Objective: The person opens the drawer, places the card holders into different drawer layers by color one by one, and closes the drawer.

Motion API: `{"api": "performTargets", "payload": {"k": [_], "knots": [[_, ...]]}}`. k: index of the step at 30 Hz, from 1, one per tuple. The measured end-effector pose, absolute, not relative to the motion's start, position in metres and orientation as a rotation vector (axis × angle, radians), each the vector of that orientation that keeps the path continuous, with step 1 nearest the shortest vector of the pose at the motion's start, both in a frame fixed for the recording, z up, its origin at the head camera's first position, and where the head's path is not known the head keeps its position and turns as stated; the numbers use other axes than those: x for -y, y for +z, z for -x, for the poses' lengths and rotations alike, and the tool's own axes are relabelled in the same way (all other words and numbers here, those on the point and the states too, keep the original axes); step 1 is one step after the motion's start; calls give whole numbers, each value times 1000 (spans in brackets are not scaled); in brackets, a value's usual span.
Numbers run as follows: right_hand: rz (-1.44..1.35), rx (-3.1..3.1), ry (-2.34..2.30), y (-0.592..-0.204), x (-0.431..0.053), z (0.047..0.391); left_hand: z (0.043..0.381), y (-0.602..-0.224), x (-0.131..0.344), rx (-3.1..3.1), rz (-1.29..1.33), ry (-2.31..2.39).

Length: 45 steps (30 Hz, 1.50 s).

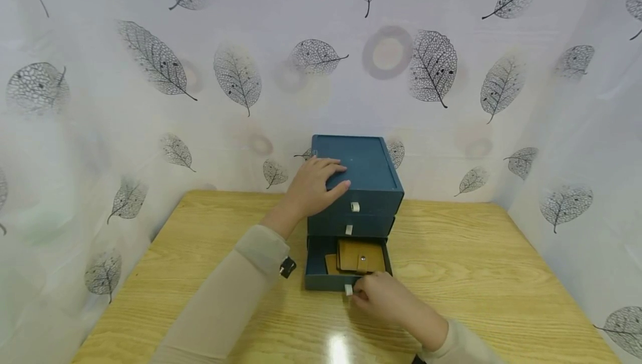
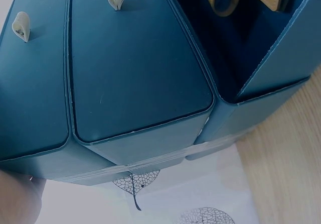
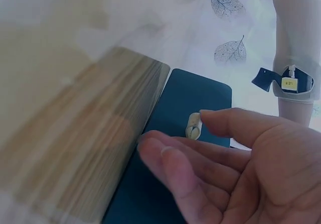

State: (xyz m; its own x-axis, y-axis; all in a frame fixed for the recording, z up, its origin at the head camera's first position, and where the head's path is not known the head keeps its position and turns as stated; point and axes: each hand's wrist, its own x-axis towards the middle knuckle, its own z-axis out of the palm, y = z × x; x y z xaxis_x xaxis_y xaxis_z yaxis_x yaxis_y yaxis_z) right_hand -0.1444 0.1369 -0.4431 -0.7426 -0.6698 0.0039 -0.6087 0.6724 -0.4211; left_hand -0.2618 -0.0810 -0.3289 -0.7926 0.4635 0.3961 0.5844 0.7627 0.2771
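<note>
A dark blue three-drawer cabinet (image 1: 358,158) stands on the table, its bottom drawer (image 1: 326,282) pulled out. Inside lie a tan wallet (image 1: 351,255) with a snap strap and another flat tan piece partly beneath it. My left hand (image 1: 315,185) rests on the cabinet's top at the left edge, fingers spread; the left wrist view catches only a bit of it. My right hand (image 1: 383,297) is at the bottom drawer's front, fingers curled. Thumb and finger pinch its small white pull tab (image 3: 194,126), as the right wrist view shows.
Both upper drawers are closed, each with a white tab (image 1: 355,207). The cabinet stands on a wood-grain table (image 1: 461,263). Behind and beside the table hangs a white curtain (image 1: 321,102) printed with leaves.
</note>
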Motion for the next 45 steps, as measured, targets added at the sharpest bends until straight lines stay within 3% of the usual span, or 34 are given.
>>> {"api": "performTargets", "payload": {"k": [17,45], "knots": [[846,-2717,-767,-444,-131,144,261,-329,80,2630,830,-559],[878,-2716,-790,-442,-134,170,264,-331,81,2635,827,-561]]}}
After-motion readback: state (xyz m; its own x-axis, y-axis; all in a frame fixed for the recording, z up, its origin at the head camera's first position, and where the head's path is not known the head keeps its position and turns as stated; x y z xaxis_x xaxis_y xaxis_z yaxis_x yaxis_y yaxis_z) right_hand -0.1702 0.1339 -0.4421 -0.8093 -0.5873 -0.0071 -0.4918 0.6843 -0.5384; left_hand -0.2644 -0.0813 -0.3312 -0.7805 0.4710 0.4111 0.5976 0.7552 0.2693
